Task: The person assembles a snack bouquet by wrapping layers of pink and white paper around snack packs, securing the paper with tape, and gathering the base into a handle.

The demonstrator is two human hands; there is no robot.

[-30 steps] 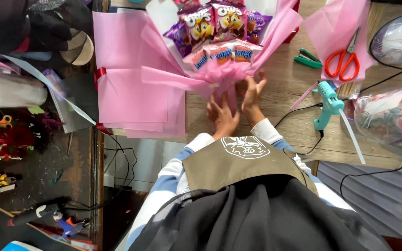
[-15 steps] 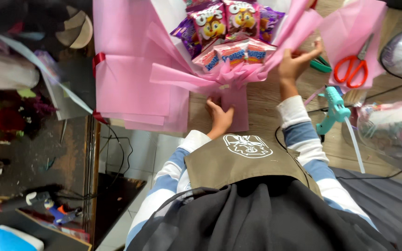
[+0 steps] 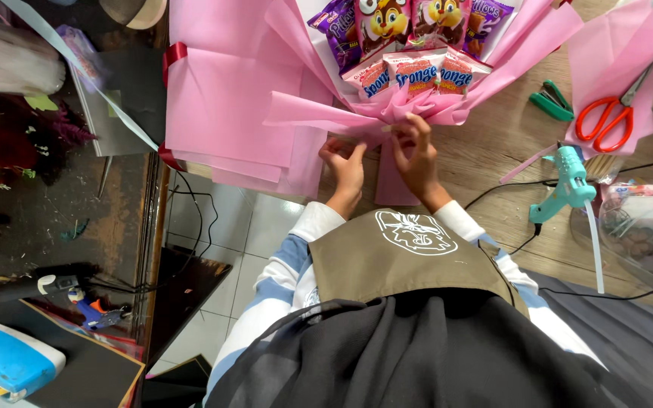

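A bouquet of colourful snack packets (image 3: 410,38) wrapped in pink paper (image 3: 296,113) lies on the wooden table (image 3: 493,159). Both my hands are at the gathered neck of the wrap, just below the packets. My left hand (image 3: 348,162) holds the pink paper at the neck from the left. My right hand (image 3: 416,147) pinches the bunched paper at the neck from the right. The stem part of the bouquet is hidden under my hands and the paper.
Red-handled scissors (image 3: 606,121) and a green stapler (image 3: 552,102) lie right of the bouquet. A teal glue gun (image 3: 564,185) with its cord sits at the table's near right. More pink sheets (image 3: 221,113) are stacked to the left. The table edge drops to a tiled floor (image 3: 228,227).
My right hand has come back from the upper right edge of the wrap to the neck of the bouquet. My left hand stays at the neck.
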